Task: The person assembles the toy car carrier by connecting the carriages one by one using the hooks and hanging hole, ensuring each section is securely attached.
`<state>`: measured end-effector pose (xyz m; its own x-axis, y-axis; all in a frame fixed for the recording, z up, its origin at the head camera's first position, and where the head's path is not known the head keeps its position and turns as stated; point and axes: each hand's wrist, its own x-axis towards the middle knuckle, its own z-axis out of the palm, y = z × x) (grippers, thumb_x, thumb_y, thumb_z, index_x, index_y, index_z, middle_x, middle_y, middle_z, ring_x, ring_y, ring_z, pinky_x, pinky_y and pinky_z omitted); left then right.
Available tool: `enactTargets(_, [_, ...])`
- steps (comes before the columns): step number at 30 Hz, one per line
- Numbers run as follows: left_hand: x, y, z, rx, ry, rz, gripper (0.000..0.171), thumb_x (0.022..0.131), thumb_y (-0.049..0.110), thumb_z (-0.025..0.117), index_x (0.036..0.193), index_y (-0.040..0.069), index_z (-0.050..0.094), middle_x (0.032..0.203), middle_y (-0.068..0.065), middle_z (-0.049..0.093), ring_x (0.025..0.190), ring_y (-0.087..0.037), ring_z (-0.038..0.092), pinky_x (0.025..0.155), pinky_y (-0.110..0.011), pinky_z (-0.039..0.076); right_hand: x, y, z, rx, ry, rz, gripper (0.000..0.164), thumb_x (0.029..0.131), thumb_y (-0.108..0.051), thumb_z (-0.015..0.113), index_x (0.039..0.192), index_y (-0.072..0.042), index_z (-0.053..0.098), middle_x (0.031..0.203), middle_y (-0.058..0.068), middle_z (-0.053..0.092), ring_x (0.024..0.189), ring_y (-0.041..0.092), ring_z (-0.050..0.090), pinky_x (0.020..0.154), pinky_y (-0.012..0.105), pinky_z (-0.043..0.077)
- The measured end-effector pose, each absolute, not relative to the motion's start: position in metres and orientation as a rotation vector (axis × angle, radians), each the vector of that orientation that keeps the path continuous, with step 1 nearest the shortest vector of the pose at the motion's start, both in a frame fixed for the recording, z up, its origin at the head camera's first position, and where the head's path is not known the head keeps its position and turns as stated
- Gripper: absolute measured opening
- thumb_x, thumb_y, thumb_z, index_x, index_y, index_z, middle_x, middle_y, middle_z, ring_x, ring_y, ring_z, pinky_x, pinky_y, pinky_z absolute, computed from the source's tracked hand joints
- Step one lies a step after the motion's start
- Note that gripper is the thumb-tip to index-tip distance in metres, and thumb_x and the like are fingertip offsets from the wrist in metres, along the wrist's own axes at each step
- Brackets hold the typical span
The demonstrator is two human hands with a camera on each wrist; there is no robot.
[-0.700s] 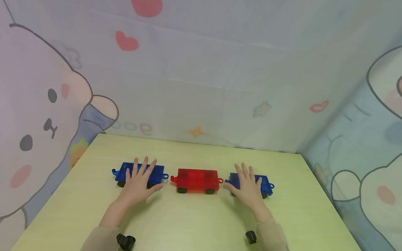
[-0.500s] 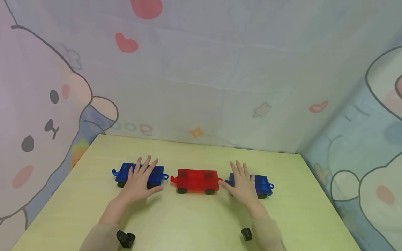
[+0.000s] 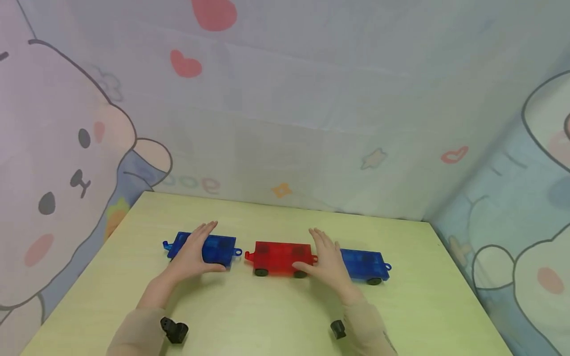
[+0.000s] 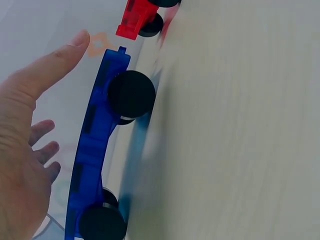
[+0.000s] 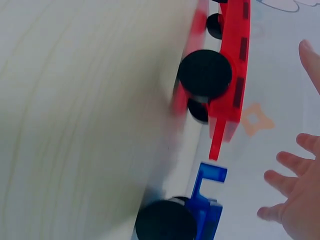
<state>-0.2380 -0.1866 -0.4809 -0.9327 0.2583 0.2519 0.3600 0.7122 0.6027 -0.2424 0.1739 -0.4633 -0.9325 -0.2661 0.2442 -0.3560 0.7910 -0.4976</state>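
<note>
Three toy train cars stand in a row on the table: a left blue car (image 3: 220,249), a red car (image 3: 282,258) and a right blue car (image 3: 367,264). Small gaps separate their hooks and rings. My left hand (image 3: 190,259) is over the left blue car, thumb spread from the fingers; the left wrist view shows this hand (image 4: 20,135) apart from the car. Between the red car and the right blue car hovers my right hand (image 3: 328,264), covering their coupling. From the right wrist, the blue hook (image 5: 212,172) sits just short of the red ring (image 5: 216,142).
A pale wooden table (image 3: 267,316) carries the cars. Behind it hangs a printed cloth (image 3: 285,109), with more cloth along both sides. Each wrist wears a black camera mount (image 3: 174,330).
My right hand has shifted left, from over the right blue car toward the red car's ring end. My left hand has turned slightly, its fingers drawn closer together. The cars keep their places.
</note>
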Motion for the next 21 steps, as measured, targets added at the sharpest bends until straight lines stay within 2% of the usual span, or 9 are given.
enactTargets(5, [-0.245,-0.193,-0.482,-0.473,-2.768,-1.076,0.111,0.066,0.034,0.09,0.152,0.002,0.028,0.153,-0.026,0.033,0.139,-0.049,0.031,0.107,-0.068,0.033,-0.25,0.166,-0.467,0.556,-2.807,0.856,0.096,0.074,-0.045,0.082,0.148,-0.004,0.037,0.151,0.016,0.042,0.14,0.037,0.038,0.114,0.066,0.023])
enactTargets(8, [-0.25,-0.196,-0.483,-0.448,-2.792,-1.07,0.11,0.066,0.035,0.091,0.151,0.002,0.03,0.153,-0.025,0.035,0.139,-0.05,0.031,0.105,-0.069,0.033,-0.254,0.163,-0.47,0.606,-2.802,0.832,0.097,0.072,-0.046,0.083,0.147,-0.003,0.039,0.149,0.016,0.045,0.138,0.037,0.041,0.113,0.065,0.027])
enactTargets(13, [-0.256,-0.2,-0.483,-0.434,-2.838,-1.014,0.109,0.064,0.039,0.091,0.149,0.002,0.034,0.15,-0.024,0.04,0.139,-0.054,0.028,0.108,-0.072,0.025,-0.26,0.157,-0.473,0.678,-2.813,0.796,0.096,0.07,-0.046,0.085,0.144,-0.003,0.043,0.146,0.016,0.049,0.136,0.036,0.044,0.112,0.063,0.03])
enactTargets(21, [-0.261,-0.207,-0.485,-0.462,-2.864,-0.948,0.109,0.061,0.04,0.092,0.146,-0.003,0.038,0.146,-0.026,0.045,0.138,-0.049,0.034,0.114,-0.069,0.015,-0.266,0.149,-0.477,0.75,-2.913,0.741,0.092,0.07,-0.046,0.084,0.143,-0.004,0.046,0.146,0.015,0.049,0.139,0.038,0.039,0.114,0.062,0.027])
